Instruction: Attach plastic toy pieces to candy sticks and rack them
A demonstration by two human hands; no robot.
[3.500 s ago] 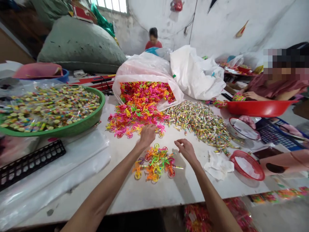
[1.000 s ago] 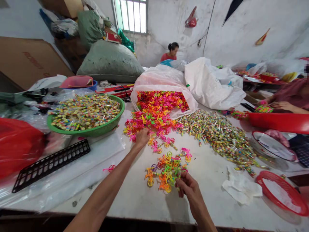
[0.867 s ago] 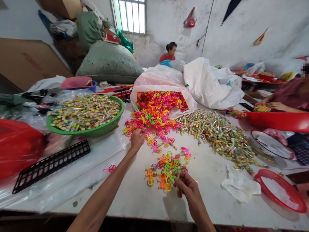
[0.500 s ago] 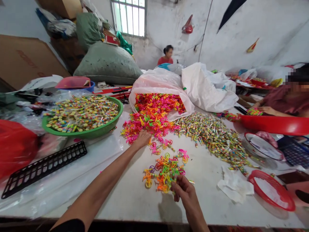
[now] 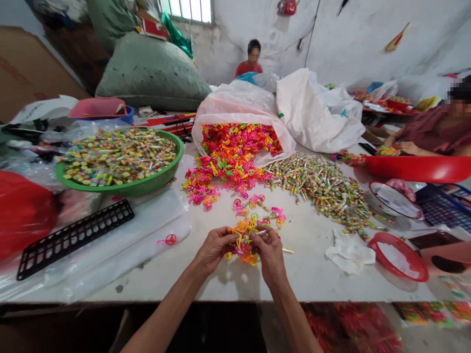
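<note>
My left hand (image 5: 214, 251) pinches a yellow-orange plastic toy piece (image 5: 240, 227) over the front of the table. Close beside it, my right hand (image 5: 271, 252) has thumb and fingers closed on a small clear tube (image 5: 261, 232), its tip pointing towards the left hand. Whether tube and piece touch is hidden by the fingers. Beneath both hands lies a small cluster of coloured plastic pieces (image 5: 250, 259) with rings. Further back, a heap of pink and orange pieces (image 5: 235, 169) spills from a white sack (image 5: 235, 105). To its right spreads a pile of candy-filled tubes (image 5: 320, 191).
A green basin (image 5: 121, 190) of tubes and a black slotted rack (image 5: 77, 238) are on the left. At right are crumpled paper (image 5: 348, 252), a red basket (image 5: 419, 274) and a red tray (image 5: 419, 169). Two other people (image 5: 250, 66) sit further off.
My left hand has come back from the large heap with a plastic piece and meets my right hand. The right hand still holds a tube. The view has tilted down.
</note>
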